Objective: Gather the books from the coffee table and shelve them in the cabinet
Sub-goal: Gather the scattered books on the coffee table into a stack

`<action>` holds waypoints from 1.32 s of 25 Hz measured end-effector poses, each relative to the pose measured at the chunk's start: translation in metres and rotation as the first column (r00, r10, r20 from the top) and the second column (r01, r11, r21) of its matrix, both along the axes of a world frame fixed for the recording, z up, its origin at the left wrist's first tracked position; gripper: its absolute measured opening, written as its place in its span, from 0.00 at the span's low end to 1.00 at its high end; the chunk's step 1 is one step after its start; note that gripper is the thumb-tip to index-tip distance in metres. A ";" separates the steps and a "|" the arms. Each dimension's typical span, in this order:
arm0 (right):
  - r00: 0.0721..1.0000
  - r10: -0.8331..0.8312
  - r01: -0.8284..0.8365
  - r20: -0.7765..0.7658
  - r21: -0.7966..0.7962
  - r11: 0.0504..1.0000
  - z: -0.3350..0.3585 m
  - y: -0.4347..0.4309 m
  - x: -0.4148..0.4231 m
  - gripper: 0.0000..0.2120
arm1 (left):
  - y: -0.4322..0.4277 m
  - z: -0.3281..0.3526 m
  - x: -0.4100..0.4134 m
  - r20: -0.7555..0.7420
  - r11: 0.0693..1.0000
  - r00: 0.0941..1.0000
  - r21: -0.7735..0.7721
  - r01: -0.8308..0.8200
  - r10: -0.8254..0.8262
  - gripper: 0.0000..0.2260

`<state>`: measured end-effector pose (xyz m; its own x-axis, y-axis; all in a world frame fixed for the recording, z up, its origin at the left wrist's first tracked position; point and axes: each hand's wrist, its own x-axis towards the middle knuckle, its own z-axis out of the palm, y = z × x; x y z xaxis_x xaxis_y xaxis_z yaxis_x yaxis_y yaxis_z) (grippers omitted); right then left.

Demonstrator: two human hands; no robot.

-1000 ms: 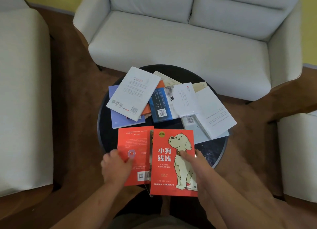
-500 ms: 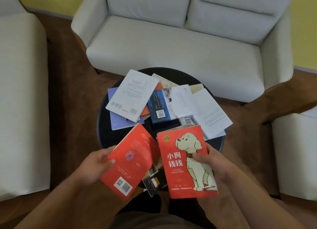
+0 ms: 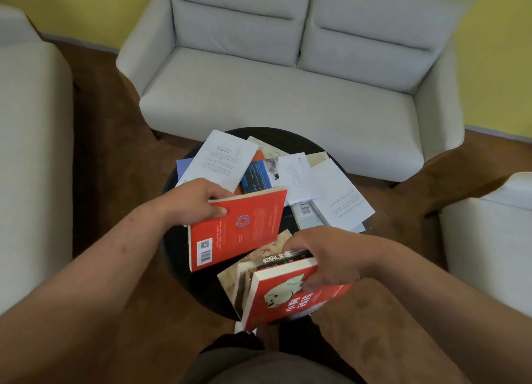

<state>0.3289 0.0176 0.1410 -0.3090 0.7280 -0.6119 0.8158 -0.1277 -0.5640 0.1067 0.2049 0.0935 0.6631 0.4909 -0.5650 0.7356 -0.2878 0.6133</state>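
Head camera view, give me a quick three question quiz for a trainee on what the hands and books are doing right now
1. True or false: the left hand holds a red book.
2. Which book cover shows under the right hand? A) blue book B) dog-cover book C) purple book
3. Fill in: the books not yet gathered lie on the round black ____.

Key:
1. True.
2. B, the dog-cover book, gripped with other books.
3. Table.

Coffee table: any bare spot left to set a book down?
Little. The coffee table shows bare black along its left rim, beside the red book in the left hand, and a strip at the near edge. The far and right parts are crowded with overlapping books.
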 end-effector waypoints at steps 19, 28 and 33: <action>0.859 -0.495 0.501 -0.130 0.015 0.865 -0.033 -0.005 0.006 0.24 | -0.059 -0.068 -0.030 -0.039 0.147 0.268 -0.757 -0.636 0.963 0.13; 0.358 -0.813 0.751 -0.459 -0.376 0.543 -0.051 -0.019 -0.004 0.23 | -0.103 -0.071 -0.014 0.175 0.528 0.749 -0.808 -0.261 0.639 0.46; 0.340 -0.813 0.813 -0.473 -0.287 0.507 -0.070 -0.032 -0.015 0.23 | -0.099 -0.055 -0.003 0.331 0.680 0.673 -0.644 -0.352 0.661 0.33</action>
